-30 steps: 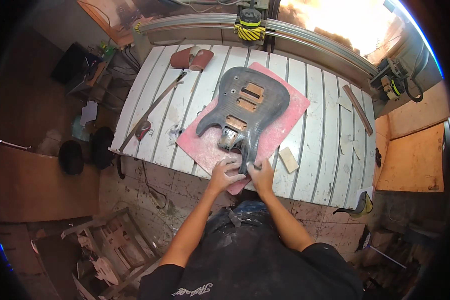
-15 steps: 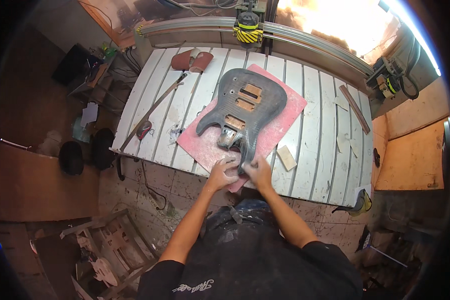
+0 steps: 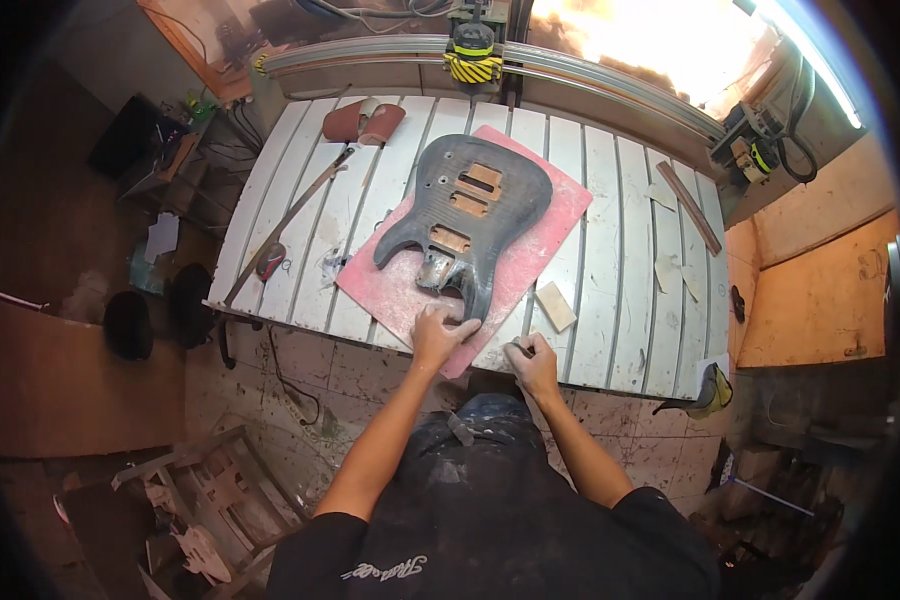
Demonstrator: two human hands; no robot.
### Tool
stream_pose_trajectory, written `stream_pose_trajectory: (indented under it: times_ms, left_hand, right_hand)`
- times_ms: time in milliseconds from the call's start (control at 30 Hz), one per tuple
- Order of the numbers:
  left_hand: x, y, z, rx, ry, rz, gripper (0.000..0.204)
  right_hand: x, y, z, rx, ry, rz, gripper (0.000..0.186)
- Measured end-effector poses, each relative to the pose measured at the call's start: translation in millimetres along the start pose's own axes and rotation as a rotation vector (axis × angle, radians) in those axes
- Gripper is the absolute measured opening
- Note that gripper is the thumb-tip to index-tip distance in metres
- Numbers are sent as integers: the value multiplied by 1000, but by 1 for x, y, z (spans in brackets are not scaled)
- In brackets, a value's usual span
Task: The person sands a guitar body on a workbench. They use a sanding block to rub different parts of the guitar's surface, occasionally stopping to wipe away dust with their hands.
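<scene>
A dark grey electric guitar body with bare-wood pickup cavities lies flat on a dusty pink sheet. Its two horns point toward me. My left hand is at the tip of the nearer, right-hand horn, thumb pressed against it and fingers curled beside it over the sheet. My right hand is apart from the guitar body, at the table's front edge. Its fingers are pinched together, and whatever they may hold is too small to make out. Beyond that hand lies a pale rectangular block.
The slatted white table bears a long thin strip, reddish-brown sandpaper rolls, a red-and-black computer mouse and a brown wooden bar. A machine rail with a spindle head spans the far side.
My right hand has drawn off the horn, toward me and to the right, and is now pinched. My left hand stays at the horn. The whole view has shifted slightly.
</scene>
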State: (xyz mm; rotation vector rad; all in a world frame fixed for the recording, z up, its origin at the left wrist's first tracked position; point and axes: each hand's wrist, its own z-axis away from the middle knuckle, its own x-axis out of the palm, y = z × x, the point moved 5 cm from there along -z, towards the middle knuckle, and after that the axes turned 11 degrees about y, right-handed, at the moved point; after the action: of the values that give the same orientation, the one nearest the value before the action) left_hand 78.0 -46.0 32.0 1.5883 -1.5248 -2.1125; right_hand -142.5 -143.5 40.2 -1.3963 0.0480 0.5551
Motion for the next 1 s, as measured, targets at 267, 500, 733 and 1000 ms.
stream_pose_trajectory:
  times_ms: [267,500,733,1000]
  left_hand:
    - [3,15,-2,-142,15,-120,58]
    - [-4,-27,14,203,-53,201,52]
    - [-30,19,46,-145,-205,387,46]
    - [-31,44,59,95,-271,474,27]
  right_hand:
    - [5,39,-6,239,-33,-343,14]
    - [25,27,-7,355,-257,-331,23]
    - [42,-2,20,1075,-893,-1156,51]
    - [38,-33,42,947,-983,-818,90]
